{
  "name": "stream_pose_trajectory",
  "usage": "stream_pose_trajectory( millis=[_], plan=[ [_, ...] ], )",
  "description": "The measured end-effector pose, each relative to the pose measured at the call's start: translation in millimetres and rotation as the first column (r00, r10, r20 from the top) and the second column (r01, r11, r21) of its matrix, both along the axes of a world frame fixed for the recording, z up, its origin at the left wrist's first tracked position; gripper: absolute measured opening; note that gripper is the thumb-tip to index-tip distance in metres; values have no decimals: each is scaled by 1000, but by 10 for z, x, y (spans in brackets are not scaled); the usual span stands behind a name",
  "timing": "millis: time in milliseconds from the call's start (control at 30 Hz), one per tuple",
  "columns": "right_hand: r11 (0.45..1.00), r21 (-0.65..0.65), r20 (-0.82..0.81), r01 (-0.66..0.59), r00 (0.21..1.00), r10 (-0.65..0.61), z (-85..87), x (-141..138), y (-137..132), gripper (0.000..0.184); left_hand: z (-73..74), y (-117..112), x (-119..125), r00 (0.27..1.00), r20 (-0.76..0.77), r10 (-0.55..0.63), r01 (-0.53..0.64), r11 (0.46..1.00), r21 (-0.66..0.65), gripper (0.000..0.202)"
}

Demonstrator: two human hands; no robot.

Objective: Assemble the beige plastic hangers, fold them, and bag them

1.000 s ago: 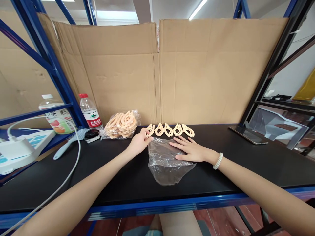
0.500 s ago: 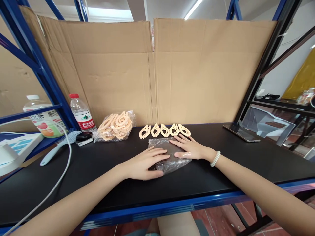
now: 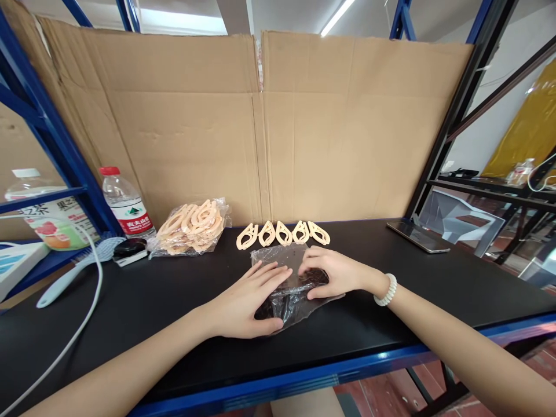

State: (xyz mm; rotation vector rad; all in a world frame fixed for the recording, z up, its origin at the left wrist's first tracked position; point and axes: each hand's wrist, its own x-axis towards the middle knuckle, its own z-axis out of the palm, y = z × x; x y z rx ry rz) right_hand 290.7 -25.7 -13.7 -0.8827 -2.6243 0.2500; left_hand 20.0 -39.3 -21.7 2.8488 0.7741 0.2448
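A clear plastic bag (image 3: 282,255) lies on the black tabletop in front of me, wrinkled along its near side. My left hand (image 3: 247,298) rests on the bag's left part, fingers stretched and apart, thumb near the lower edge. On the right part, my right hand (image 3: 332,272) has its fingers curled over the film, which bunches between fingers and thumb. Just behind the bag, several pale orange teardrop-shaped pieces with cut-out middles (image 3: 284,233) stand in a row. A filled bag of similar pieces (image 3: 191,227) sits further left.
A red-capped water bottle (image 3: 125,202), a larger drink bottle (image 3: 52,214), a light-blue brush (image 3: 65,284) and a white cable (image 3: 89,313) are at the left. A phone (image 3: 417,236) lies at the right. Cardboard panels (image 3: 356,127) close off the back.
My right hand's fingers, flat and spread earlier, are now curled over the bag, bunching the film. My left hand remains spread on it. The camera view has shifted slightly.
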Motion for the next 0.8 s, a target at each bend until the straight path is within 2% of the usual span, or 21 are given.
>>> stream_pose_trajectory(
  millis=[67,100,200,300,467,533,600,633,733,800],
  plan=[
    [1000,-5,38,-16,999,17,-11,-11,-23,15,-23,1,1,999,32,0,0,1000,19,85],
    [1000,-1,51,-21,998,21,-17,-19,-39,9,-31,0,4,999,43,-8,6,1000,29,84],
    [997,69,85,-20,996,14,-22,-54,-95,17,-37,-6,23,998,56,-37,33,997,72,82],
    [983,184,107,-8,994,-12,-16,-81,-121,17,-18,-20,41,995,62,-73,63,987,145,82],
    [958,286,33,27,999,-38,12,-32,-84,18,23,-39,47,990,2,-139,136,970,203,66],
    [961,271,-17,55,998,-52,40,19,-79,15,30,-39,43,988,-19,-151,152,967,205,62],
    [978,198,-99,63,994,-44,73,84,-74,4,32,-36,39,988,-34,-153,156,966,206,58],
    [987,144,-157,66,987,-43,87,125,-61,5,32,-35,37,988,-43,-151,157,966,204,55],
    [987,24,-336,161,931,-144,112,279,80,24,32,-32,35,987,-57,-151,159,967,201,49],
    [947,50,-358,317,891,-280,113,400,286,31,38,-34,37,986,-52,-161,168,965,199,50]
  ],
)
